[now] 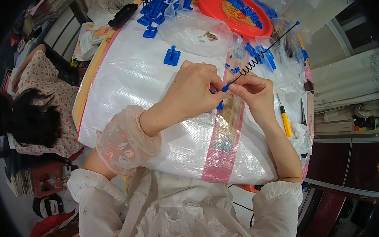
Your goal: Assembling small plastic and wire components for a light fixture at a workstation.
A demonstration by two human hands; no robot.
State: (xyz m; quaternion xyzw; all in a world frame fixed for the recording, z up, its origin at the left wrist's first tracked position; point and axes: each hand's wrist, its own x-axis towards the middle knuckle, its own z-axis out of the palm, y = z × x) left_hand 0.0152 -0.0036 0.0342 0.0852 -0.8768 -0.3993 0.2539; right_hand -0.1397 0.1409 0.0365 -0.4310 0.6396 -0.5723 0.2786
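Observation:
My left hand is closed, its thumb and fingers pinching a small blue plastic part that they partly cover. Right beside it, my right hand pinches the lower end of a black coiled wire, where the wire meets the blue part. From there the coil slants up to the right, ending in a straight stem with a blue tip. Beyond my left hand, a blue square-based piece stands alone on the white woven sheet. Tiny blue bits lie just past my fingers.
Blue pieces are heaped at the far edge. A red plate holds more, beside a clear bag with brass pins. A yellow-handled screwdriver lies right of my right forearm. Another person is at the left.

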